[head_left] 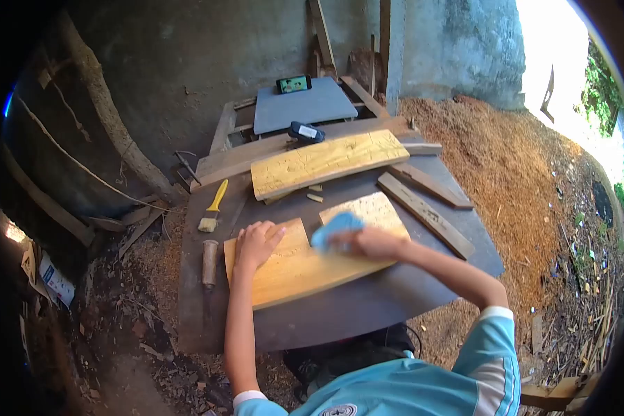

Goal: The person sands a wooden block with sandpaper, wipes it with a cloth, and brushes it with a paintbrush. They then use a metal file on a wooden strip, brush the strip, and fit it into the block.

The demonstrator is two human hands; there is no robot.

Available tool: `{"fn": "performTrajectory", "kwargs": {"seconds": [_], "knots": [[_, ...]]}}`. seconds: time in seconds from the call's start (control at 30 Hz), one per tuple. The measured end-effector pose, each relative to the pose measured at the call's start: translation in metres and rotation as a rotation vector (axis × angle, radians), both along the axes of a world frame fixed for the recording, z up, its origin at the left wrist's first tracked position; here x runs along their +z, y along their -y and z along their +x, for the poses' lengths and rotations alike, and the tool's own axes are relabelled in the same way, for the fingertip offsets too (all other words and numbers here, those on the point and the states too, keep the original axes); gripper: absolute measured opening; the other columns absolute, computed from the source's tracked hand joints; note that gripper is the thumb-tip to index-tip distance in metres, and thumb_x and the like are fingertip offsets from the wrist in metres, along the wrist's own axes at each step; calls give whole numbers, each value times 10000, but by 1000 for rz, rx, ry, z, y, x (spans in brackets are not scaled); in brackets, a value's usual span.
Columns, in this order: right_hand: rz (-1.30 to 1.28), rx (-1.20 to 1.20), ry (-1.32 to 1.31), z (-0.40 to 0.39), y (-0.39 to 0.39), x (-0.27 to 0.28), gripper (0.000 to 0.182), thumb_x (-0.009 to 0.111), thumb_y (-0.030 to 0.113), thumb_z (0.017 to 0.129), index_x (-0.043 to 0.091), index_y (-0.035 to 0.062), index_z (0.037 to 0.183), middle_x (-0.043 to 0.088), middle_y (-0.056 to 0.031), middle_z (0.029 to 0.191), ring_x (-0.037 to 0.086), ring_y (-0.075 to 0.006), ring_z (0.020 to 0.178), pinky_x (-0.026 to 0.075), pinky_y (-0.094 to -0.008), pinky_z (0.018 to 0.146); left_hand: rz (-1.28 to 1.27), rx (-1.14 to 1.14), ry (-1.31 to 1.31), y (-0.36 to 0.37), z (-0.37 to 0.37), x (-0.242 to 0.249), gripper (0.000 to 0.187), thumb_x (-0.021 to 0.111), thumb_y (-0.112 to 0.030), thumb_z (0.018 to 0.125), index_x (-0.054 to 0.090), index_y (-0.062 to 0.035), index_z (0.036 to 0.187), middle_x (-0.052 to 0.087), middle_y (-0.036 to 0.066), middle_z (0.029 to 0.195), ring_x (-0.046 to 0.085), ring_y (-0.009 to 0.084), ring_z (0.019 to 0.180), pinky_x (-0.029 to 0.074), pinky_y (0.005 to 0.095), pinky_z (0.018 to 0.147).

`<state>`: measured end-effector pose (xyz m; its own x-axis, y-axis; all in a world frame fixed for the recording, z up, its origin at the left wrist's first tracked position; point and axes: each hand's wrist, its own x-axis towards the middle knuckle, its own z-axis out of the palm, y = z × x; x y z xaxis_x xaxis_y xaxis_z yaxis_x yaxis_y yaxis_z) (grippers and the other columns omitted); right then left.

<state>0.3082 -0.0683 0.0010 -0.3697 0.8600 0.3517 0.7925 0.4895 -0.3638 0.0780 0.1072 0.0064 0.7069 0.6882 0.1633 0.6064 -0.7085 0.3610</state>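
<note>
A pale yellow wooden board point(284, 281) with a notch in its far edge lies on the dark table. My left hand point(255, 244) rests on the board's left part, fingers stretched out and holding nothing. Over the board's right part, beside the notch, my right hand point(373, 243) is closed on a blue folded sheet point(338, 229). Motion blurs this hand and the sheet, which is pressed against the wood. Left of the board lie a chisel point(209, 263) with a worn wooden handle and a paintbrush point(213, 206) with a yellow handle.
A second yellow board point(329, 161) lies farther back, with a dark device point(306, 132) behind it. Two narrow wooden strips point(426, 213) lie at the right. A phone point(294, 84) stands on a grey panel point(301, 107). Wood shavings point(492, 201) heap beside the table point(298, 329).
</note>
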Motion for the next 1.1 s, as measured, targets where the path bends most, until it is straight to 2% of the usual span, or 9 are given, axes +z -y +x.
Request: {"fn": "performTrajectory", "kwargs": {"seconds": [0.03, 0.1, 0.17, 0.2, 0.37, 0.57, 0.63, 0.77, 1.1], "knots": [[-225, -237, -51, 12, -9, 0, 313, 492, 246, 882, 533, 82, 1145, 624, -189, 930, 625, -306, 812, 492, -416, 718, -21, -10, -7, 5, -3, -2, 422, 504, -445, 841, 621, -64, 978, 616, 128, 994, 546, 295, 979, 361, 388, 879], [-91, -270, -67, 13, -16, -3, 311, 479, 279, 895, 544, 70, 1115, 622, -195, 809, 617, -330, 708, 496, -390, 681, -31, -13, 16, 5, -2, 5, 403, 497, -432, 845, 615, -66, 964, 613, 129, 994, 542, 299, 992, 358, 377, 892], [-329, -209, -227, -5, -8, 27, 336, 455, 303, 919, 540, 23, 1085, 617, -181, 753, 617, -265, 655, 497, -341, 648, -124, -136, 129, 0, -4, 6, 561, 431, -551, 844, 579, -78, 1107, 598, 102, 1080, 516, 267, 1046, 338, 361, 898], [-692, -287, -410, -13, -9, 41, 381, 427, 335, 938, 540, -5, 1066, 621, -149, 815, 612, -178, 745, 490, -306, 702, -168, -247, 252, -1, -6, 6, 628, 410, -592, 834, 552, -69, 1152, 584, 102, 1119, 505, 259, 1072, 327, 353, 915], [-449, -288, -1885, -66, -37, 44, 409, 406, 345, 946, 493, -16, 1118, 584, -112, 1020, 590, -173, 891, 508, -335, 760, -757, -539, 936, 46, 0, -9, 981, 385, -763, 736, 358, 25, 1319, 433, 142, 1307, 314, 233, 1262, 186, 356, 1049], [-459, -183, -1386, -103, -62, 9, 358, 405, 290, 955, 491, -13, 1127, 610, -88, 948, 582, -144, 834, 482, -283, 718, -752, 44, 1114, 97, -20, 16, 334, 499, -166, 906, 470, 26, 1178, 535, 68, 1110, 498, 142, 1018, 394, 274, 866], [-384, -114, -1017, -84, -64, 19, 328, 414, 284, 950, 520, 12, 1102, 617, -76, 889, 581, -139, 814, 479, -276, 706, -682, 62, 1126, 90, -39, 25, 351, 446, -163, 923, 455, 24, 1219, 522, 112, 1177, 476, 179, 1104, 369, 287, 918], [187, -352, -130, -8, -81, 14, 296, 489, 307, 886, 562, 34, 973, 607, -175, 892, 579, -349, 851, 450, -429, 748, 254, 74, 274, 70, -98, 62, 465, 399, -35, 859, 375, -24, 1323, 407, 173, 1337, 343, 324, 1269, 231, 428, 1058], [-302, -499, -78, 13, -90, 4, 417, 383, 389, 910, 615, 45, 945, 623, -212, 844, 581, -384, 849, 466, -460, 760, 57, -94, -213, 60, 3, -1, 576, 248, -410, 936, 184, -92, 1412, 134, 152, 1470, 69, 328, 1362, 38, 429, 1105]]}}
